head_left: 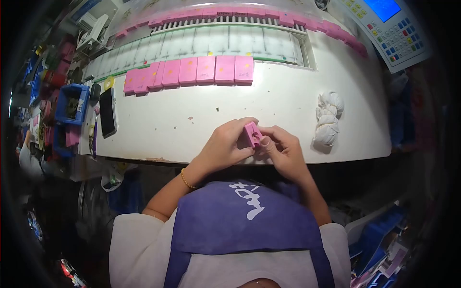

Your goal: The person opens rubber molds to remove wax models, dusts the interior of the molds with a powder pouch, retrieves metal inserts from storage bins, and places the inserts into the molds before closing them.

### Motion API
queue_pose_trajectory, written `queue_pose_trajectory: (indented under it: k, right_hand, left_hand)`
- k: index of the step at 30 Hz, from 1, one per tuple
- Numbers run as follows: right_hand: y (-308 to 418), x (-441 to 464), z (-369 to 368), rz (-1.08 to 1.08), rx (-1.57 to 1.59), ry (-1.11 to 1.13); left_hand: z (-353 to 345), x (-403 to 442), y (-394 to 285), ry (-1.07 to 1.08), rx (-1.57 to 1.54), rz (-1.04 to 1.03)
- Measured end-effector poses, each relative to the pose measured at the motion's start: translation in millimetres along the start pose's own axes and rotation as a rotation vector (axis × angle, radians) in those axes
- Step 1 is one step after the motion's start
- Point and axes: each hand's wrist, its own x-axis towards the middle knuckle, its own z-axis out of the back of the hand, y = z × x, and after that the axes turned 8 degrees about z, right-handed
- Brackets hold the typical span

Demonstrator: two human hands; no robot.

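Close to the table's front edge, a small pink rubber mould block [251,130] is held tilted, a dark hollow showing in its upper face. My left hand [224,143] grips it from the left, fingers behind and thumb below. On the other side, my right hand [286,151] has its thumb and fingers closed on the block near the hollow. Fingers cover parts of the block, so its full shape is hidden. A row of larger pink blocks [188,70] lies farther back on the table, some with yellow dots and faint writing.
Behind the row runs a long pale strip with a green border [192,44]. A twisted white cloth [328,120] lies to the right, a phone [108,113] to the left. Blue bins [72,103] stand beyond the left edge; a keypad panel [391,31] is at upper right.
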Motion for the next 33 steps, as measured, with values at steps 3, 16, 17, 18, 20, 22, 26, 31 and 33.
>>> queue_pose_trajectory:
  k: [3,16,17,18,20,22,26,31,33]
  right_hand:
    - [33,20,6,-0.009,-0.441,0.078]
    - [14,27,7,-0.151,-0.062,0.172]
    - [10,27,7,-0.133,-0.012,0.142]
    - [8,26,7,-0.135,0.001,0.133]
    - [5,23,8,-0.140,0.026,0.116]
    - [4,21,7,-0.113,0.058,0.093]
    - [0,21,6,-0.111,0.127,0.097]
    - [2,20,5,-0.085,0.118,0.077]
    - [1,18,5,-0.070,0.113,0.069]
  left_hand:
    - [3,3,2,0.005,0.033,-0.112]
    - [8,-2,3,0.127,-0.311,0.151]
    - [8,-2,5,0.130,-0.318,0.156]
    - [7,-2,7,0.091,-0.273,0.102]
    - [4,-2,11,0.016,-0.186,-0.005]
    - [5,-3,13,0.065,-0.216,0.041]
    - [0,-6,16,0.043,-0.297,0.041]
    - [1,-7,9,0.016,-0.186,0.038]
    - [0,-9,5,-0.010,-0.157,0.042]
